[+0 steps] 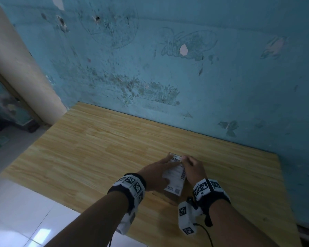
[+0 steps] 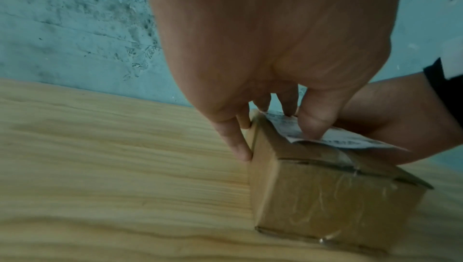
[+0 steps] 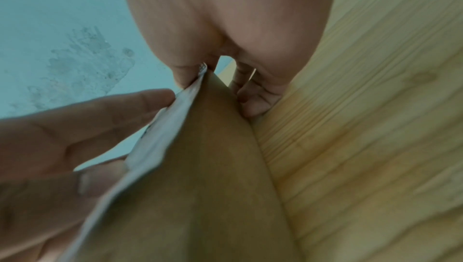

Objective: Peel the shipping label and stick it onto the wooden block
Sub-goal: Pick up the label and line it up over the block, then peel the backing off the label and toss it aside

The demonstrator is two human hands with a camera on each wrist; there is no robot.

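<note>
A brown block [image 1: 170,196] with clear tape on its near face [image 2: 325,197] stands on the wooden table [image 1: 96,148]. A white shipping label [image 1: 175,175] with a barcode lies along its top. My left hand [image 1: 157,172] lies over the label, its thumb [image 2: 313,121] pressing the paper and its little finger down the block's left side. My right hand [image 1: 193,168] pinches the label's far end [image 3: 200,72] between thumb and forefinger, its other fingers behind the block. The label's right edge [image 2: 363,143] stands slightly off the block.
A worn blue wall [image 1: 185,68] runs close behind the table. The table's left edge drops to a white tiled floor [image 1: 25,211]. A black cable [image 1: 206,232] hangs from my right wrist. Bare tabletop stretches to the left of the block.
</note>
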